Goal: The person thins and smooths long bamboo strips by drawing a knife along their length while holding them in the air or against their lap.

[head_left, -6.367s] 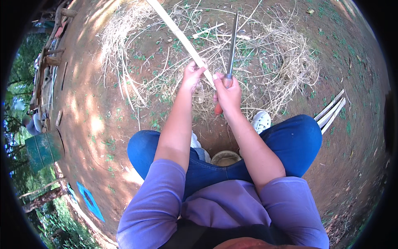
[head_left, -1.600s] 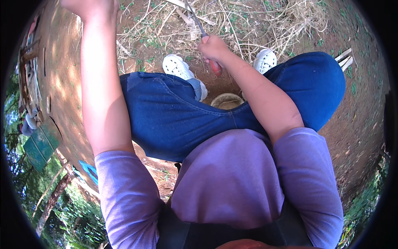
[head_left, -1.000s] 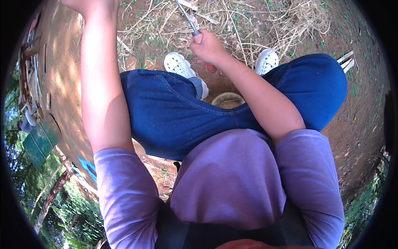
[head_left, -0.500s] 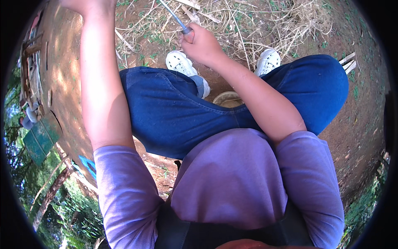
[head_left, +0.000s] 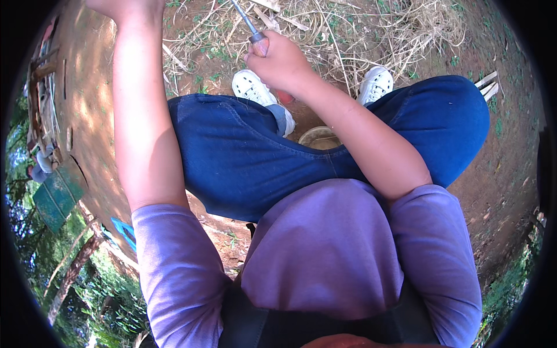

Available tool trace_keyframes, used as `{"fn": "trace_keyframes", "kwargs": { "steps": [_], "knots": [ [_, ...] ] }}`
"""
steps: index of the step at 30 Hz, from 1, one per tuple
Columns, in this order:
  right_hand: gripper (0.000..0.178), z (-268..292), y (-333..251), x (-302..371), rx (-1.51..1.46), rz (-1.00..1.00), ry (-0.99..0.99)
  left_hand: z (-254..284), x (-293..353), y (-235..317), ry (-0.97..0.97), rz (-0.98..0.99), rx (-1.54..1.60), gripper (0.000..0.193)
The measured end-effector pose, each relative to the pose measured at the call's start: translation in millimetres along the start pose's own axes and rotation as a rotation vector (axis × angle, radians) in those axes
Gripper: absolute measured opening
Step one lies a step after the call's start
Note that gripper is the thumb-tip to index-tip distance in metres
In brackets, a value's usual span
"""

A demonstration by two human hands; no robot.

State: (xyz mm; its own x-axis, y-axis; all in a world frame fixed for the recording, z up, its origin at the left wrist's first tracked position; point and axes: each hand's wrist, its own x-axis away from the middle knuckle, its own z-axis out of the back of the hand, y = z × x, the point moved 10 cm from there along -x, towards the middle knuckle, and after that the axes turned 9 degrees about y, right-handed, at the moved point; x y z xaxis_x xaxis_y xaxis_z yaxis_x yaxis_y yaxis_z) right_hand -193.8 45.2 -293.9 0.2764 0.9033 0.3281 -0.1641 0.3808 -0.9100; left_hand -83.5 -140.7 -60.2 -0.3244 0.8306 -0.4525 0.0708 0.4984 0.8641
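**Narrow-bladed tool gripped in the right hand above litter-strewn ground**

Person seated with knees spread, viewed from the head. The right hand is clamped around the tool, fingers wrapped about its reddish handle. A metal collar joins handle to blade; the blade slants toward the far left of the ground and is cut off by the upper limit of view. The butt of the handle emerges below the wrist, just beside the left shoe in this view. The left hand lies well apart, at the end of an outstretched forearm; its fingers are out of view, so whether they grasp anything cannot be told.

The ground is reddish-brown earth. Toward its far edge lies a loose tangle of dry, pale fibres, with flat pale pieces near the blade. White perforated shoes, left and right, stand on the near side of the tangle. Between the legs, partly covered by the blue trousers, appears a round, pale-rimmed object. Pale strips lie on the ground beyond the right knee. Near the ground's left edge are a green panel and a bright blue object, the latter partly hidden by the purple sleeve.
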Motion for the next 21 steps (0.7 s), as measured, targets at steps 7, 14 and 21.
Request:
{"fn": "trace_keyframes", "kwargs": {
  "steps": [7,14,21],
  "knots": [
    [0.026,-2.0,35.5,-9.2,0.078,-0.14,-0.028,6.9,-6.1,1.5,0.045,0.043,-0.009,0.04],
    [0.023,-7.7,75.7,-9.7,-0.035,-0.451,-0.19,-5.8,0.7,8.6,-0.05,-0.041,-0.015,0.041],
    [0.017,-9.5,63.9,-18.6,0.011,-0.058,0.018,-16.5,15.1,23.2,-0.125,-0.029,0.08,0.041]
  ]
}}
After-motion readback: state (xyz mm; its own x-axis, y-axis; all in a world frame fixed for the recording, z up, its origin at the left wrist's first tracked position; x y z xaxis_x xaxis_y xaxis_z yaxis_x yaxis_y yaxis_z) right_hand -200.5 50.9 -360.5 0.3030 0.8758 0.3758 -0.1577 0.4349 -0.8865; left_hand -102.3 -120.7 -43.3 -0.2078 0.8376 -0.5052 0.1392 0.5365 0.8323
